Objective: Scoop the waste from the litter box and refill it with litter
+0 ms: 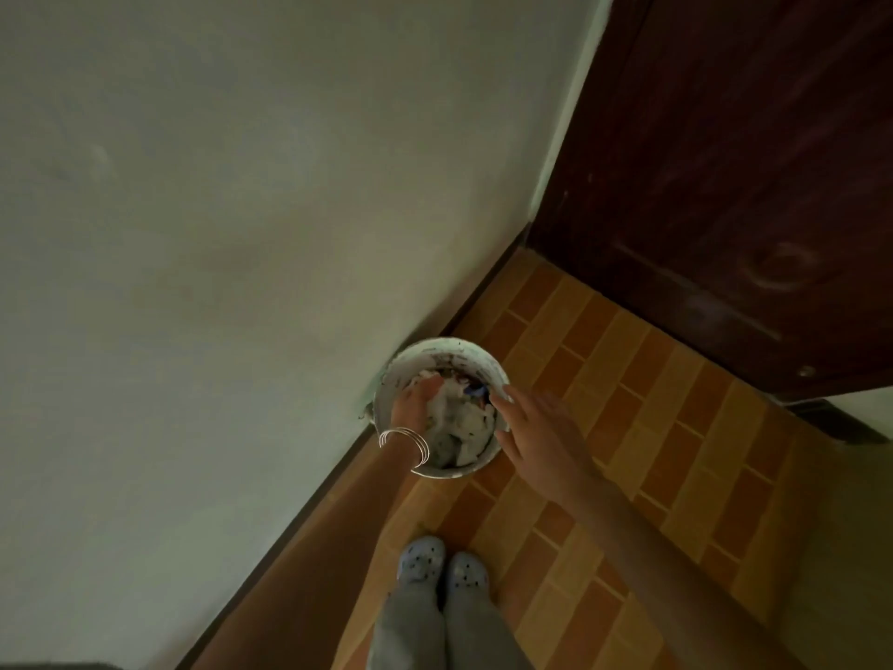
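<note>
A: Where are your hands right now?

B: Both of your arms reach forward and down over a round white bucket (476,360) that stands on the tiled floor (628,403), tucked against the foot of the pale wall (217,234), near the corner where the wall meets a dark wooden door (725,162).

A: What is your left hand doing?

B: Your left hand (416,396) dips inside the bucket on its wall side, back of the hand up, fingers curled down onto crumpled white waste (464,418) that fills the bucket. Thin metal bangles (408,444) ring that wrist, right over the near rim. Whether the fingers actually clasp the waste or only press on it, I cannot tell; the light is dim.

A: And your right hand?

B: Your right hand (539,435) hovers over the bucket's door-side rim, palm down, fingers straight and loosely spread, holding nothing. The fingertips (505,396) point toward the middle of the bucket and lie just over the rim. The forearm runs back toward the lower right.

A: Anything else in the bucket?

B: A small blue scrap (476,390) shows among the white stuff, between your two hands. The inner wall of the bucket looks smeared and dirty.

A: Where are you standing?

B: Your feet, in pale perforated clogs (442,568), are side by side on the floor just short of the bucket, with grey trouser legs (435,631) above them.
</note>
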### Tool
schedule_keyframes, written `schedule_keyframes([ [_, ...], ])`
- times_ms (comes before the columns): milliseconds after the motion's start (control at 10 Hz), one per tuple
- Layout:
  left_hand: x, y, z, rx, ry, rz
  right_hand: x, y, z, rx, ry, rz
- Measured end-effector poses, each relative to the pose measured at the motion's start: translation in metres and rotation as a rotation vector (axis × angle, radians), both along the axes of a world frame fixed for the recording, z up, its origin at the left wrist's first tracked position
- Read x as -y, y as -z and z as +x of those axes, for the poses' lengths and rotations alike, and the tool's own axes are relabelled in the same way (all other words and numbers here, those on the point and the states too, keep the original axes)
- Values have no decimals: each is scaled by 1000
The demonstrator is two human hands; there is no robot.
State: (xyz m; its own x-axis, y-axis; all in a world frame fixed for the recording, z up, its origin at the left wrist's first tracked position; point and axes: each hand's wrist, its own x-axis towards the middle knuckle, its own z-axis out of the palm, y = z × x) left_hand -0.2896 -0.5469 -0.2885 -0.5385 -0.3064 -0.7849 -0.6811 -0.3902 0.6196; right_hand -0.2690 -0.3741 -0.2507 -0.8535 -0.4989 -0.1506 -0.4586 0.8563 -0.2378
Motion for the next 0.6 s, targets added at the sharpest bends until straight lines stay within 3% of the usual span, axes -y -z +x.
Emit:
schedule_keyframes([
  [200, 2, 96, -7, 158, 61, 4, -2, 72, -9, 57, 17, 44],
  [300, 1, 97, -10, 197, 66, 113, -2, 85, -11, 87, 26, 57],
  [600, 12, 53, -13, -36, 173, 2, -1, 34, -10, 155, 54, 37],
])
